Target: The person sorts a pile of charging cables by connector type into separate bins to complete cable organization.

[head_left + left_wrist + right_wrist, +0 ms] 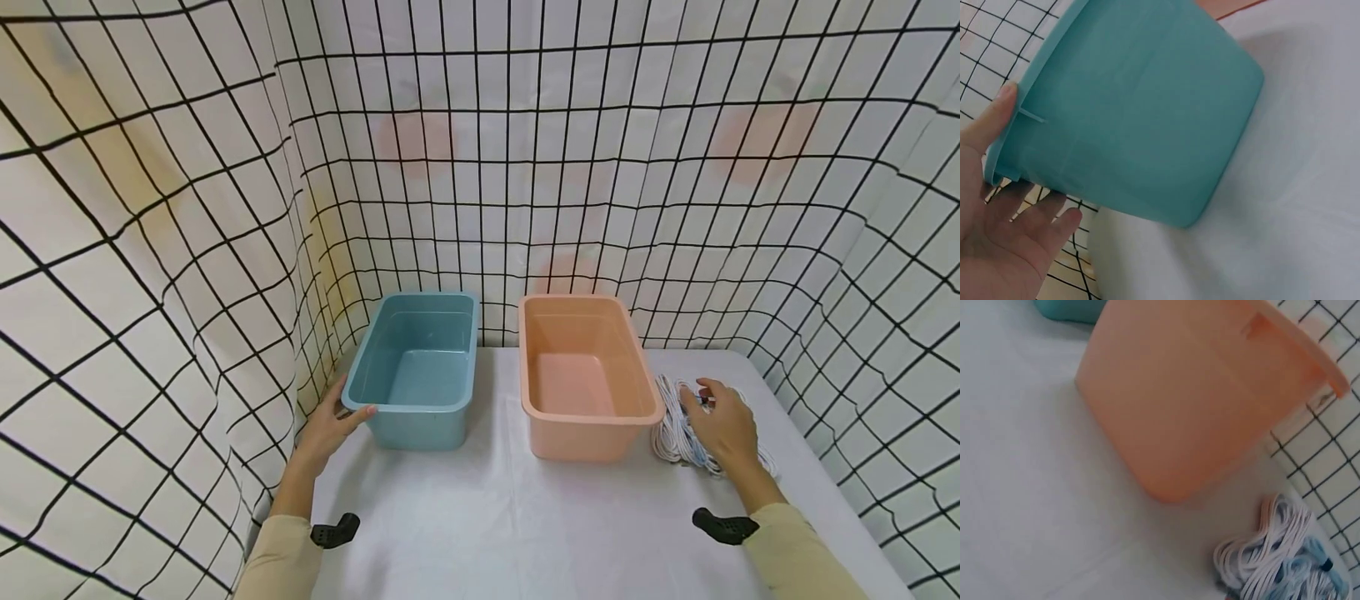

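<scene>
Presently, the left hand (328,427) grips the blue bin (420,430) by its lower-left corner, left of the frame's centre; the right hand (726,429), thumb and fingers apart, hangs over the cables (672,437) at lower right, though contact is hard to judge. Crossing loops could drag neighbours along if lifted, and an uneven pull could tip the bin.

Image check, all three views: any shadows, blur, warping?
Head: bright, fairly even light, soft shadows around the blue bin; black grid bows toward the sides, lens or sag unclear. Left wrist: dimmer, broad soft shadow on the white cloth. Right wrist: also dim; lower edge of the orange bin looks soft, strands of the cords show more clearly.
</scene>
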Demonstrator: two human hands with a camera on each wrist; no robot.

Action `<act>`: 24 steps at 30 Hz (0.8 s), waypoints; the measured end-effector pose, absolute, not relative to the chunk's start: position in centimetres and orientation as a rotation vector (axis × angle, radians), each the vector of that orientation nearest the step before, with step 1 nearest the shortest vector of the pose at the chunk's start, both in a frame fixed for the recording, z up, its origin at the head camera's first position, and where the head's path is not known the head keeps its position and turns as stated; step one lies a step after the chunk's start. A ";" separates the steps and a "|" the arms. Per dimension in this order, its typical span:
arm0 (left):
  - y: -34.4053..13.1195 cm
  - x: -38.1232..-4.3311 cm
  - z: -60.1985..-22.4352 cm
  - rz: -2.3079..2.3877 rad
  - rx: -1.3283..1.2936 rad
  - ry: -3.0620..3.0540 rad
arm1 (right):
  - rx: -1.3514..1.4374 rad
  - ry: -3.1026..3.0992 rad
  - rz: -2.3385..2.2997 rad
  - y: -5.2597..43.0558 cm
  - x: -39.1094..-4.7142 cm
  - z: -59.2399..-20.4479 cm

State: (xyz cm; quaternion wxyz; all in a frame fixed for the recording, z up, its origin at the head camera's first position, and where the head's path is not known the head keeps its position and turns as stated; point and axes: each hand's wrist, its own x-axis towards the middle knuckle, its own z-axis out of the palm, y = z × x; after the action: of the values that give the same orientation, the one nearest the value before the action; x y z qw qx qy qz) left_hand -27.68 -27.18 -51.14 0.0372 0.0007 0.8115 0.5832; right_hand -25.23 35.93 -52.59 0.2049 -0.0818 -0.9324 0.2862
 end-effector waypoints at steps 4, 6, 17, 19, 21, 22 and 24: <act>-27.3 -27.9 -51.6 1.803 0.011 2.448 | -0.203 -2.652 0.794 37.3 -24.8 -54.5; -27.3 -28.0 -51.8 1.829 0.011 2.418 | -0.190 -2.686 0.793 38.0 -24.6 -55.5; -26.3 -26.5 -49.6 1.859 -0.022 2.376 | -0.242 -2.788 0.752 40.3 -23.9 -59.1; -26.2 -26.5 -49.4 1.863 -0.018 2.372 | -0.231 -2.813 0.730 40.6 -23.7 -59.6; -26.4 -26.8 -49.9 1.860 -0.021 2.377 | -0.217 -2.833 0.709 41.0 -23.5 -60.1; -26.5 -27.0 -50.3 1.857 -0.023 2.383 | -0.217 -2.841 0.696 41.2 -23.4 -60.5; -26.7 -27.4 -51.1 1.851 -0.026 2.399 | -0.215 -2.852 0.659 41.5 -23.3 -61.3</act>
State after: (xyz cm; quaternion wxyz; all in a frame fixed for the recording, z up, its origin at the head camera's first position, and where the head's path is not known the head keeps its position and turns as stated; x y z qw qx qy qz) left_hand -27.40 -26.74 -51.05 0.0556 -0.0084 0.7906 0.6097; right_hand -23.30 41.49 -61.26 0.1031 -0.0730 -0.9666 0.2232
